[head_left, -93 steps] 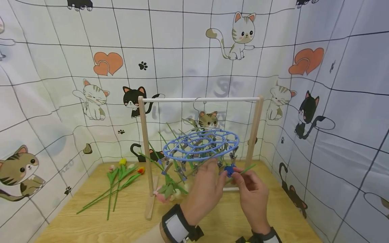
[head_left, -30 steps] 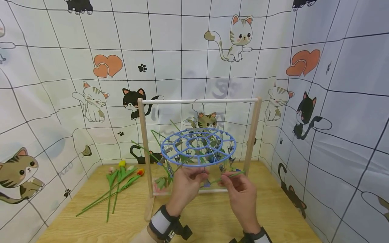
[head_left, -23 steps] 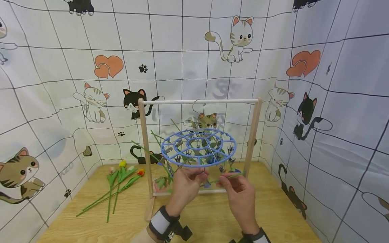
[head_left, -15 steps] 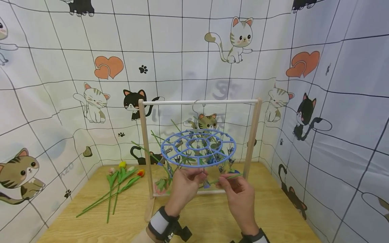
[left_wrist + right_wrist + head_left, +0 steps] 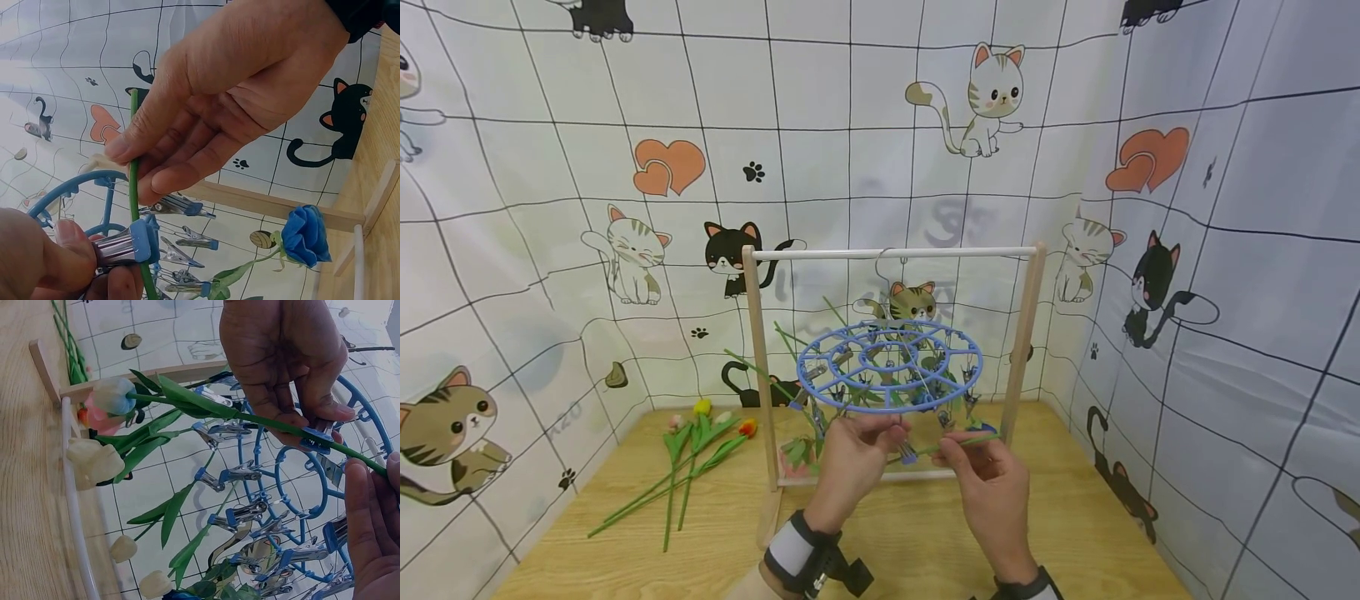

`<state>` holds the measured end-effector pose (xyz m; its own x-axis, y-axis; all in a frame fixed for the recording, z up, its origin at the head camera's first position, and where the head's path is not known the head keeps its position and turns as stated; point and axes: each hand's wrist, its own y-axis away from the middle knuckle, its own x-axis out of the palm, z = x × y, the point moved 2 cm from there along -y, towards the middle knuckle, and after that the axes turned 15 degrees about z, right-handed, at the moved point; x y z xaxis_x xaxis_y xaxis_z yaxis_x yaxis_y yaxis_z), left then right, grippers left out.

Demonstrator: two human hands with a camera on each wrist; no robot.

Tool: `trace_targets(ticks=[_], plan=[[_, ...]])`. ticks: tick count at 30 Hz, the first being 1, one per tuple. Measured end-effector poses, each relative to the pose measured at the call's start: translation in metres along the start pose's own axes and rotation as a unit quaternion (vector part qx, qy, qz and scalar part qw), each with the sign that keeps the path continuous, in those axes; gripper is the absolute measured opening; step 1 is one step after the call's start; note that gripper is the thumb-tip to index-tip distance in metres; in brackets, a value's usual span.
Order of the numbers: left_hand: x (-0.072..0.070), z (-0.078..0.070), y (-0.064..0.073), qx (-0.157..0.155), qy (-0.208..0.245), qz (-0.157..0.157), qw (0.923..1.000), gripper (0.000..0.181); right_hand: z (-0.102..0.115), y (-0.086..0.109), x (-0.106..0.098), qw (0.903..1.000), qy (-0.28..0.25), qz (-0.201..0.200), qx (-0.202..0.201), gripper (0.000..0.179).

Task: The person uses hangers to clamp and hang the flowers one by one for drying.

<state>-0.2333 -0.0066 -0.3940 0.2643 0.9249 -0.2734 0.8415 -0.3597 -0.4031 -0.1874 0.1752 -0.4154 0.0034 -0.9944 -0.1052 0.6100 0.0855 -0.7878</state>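
Note:
My left hand (image 5: 855,457) pinches a metal clip with blue tips (image 5: 128,245) that belongs to the hanging blue round clip hanger (image 5: 891,410). A green stem of a pale blue and white tulip (image 5: 114,395) passes at the clip's blue tips; whether they clamp it, I cannot tell. My right hand (image 5: 992,492) pinches that stem (image 5: 134,187) between thumb and fingers, near its bare end. The tulip head points away from my right hand in the right wrist view; in the head view it is hidden. A blue rose (image 5: 305,236) hangs behind.
A wooden rack (image 5: 1024,350) with a white top bar (image 5: 820,253) carries the hanger. Other clips (image 5: 240,474) hold several flowers upside down, among them a cream tulip (image 5: 97,464). Several loose tulips (image 5: 700,433) lie on the wooden table (image 5: 625,550) at the left.
Since 3.1 s ago both hands have moved left, away from the blue flower at the hanger's right side. The left hand has taken hold of a front clip. Over the last second, they barely move.

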Motion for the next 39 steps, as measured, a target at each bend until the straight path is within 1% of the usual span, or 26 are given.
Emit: trace_targets(ticks=[2, 4, 10, 13, 17, 22, 25, 29, 31, 33, 36, 39], plan=[[0.0, 0.001, 0.0, -0.003, 0.001, 0.0, 1.0, 0.007, 0.006, -0.001, 0.001, 1.0, 0.001, 0.0, 0.0, 0.015], [-0.001, 0.002, 0.0, -0.006, -0.001, 0.003, 1.0, 0.009, 0.007, -0.001, 0.001, 1.0, -0.004, 0.002, -0.003, 0.015], [-0.002, 0.008, 0.002, -0.023, -0.015, 0.041, 0.9988, 0.017, 0.006, -0.001, 0.001, 0.9996, -0.022, 0.014, -0.006, 0.017], [-0.002, 0.01, 0.003, -0.015, -0.011, 0.054, 0.9983, 0.022, 0.006, -0.001, 0.0, 0.9995, -0.023, 0.022, 0.001, 0.016], [-0.004, 0.008, 0.005, -0.001, -0.001, 0.066, 0.9978, 0.026, 0.007, 0.001, 0.0, 0.9994, -0.007, 0.032, 0.013, 0.015], [-0.006, 0.0, 0.007, 0.003, -0.003, 0.073, 0.9973, 0.024, 0.007, 0.003, -0.002, 0.9987, 0.002, 0.037, 0.033, 0.017], [-0.007, -0.01, 0.011, -0.003, -0.005, 0.075, 0.9972, 0.023, 0.007, 0.004, -0.003, 0.9985, 0.001, 0.037, 0.041, 0.02], [-0.011, -0.026, 0.018, -0.001, 0.002, 0.082, 0.9966, 0.022, 0.006, 0.008, -0.004, 0.998, 0.001, 0.037, 0.051, 0.021], [-0.013, -0.032, 0.022, 0.001, -0.001, 0.084, 0.9965, 0.022, 0.005, 0.01, -0.005, 0.9975, 0.004, 0.037, 0.06, 0.021], [-0.015, -0.034, 0.025, 0.005, 0.001, 0.086, 0.9963, 0.025, 0.004, 0.011, -0.006, 0.9966, 0.007, 0.036, 0.074, 0.021], [-0.017, -0.033, 0.027, 0.01, 0.003, 0.084, 0.9964, 0.029, 0.003, 0.014, -0.008, 0.9946, 0.015, 0.034, 0.096, 0.022], [-0.019, -0.032, 0.029, 0.011, 0.015, 0.089, 0.9958, 0.03, 0.002, 0.016, -0.009, 0.993, 0.018, 0.033, 0.112, 0.023]])
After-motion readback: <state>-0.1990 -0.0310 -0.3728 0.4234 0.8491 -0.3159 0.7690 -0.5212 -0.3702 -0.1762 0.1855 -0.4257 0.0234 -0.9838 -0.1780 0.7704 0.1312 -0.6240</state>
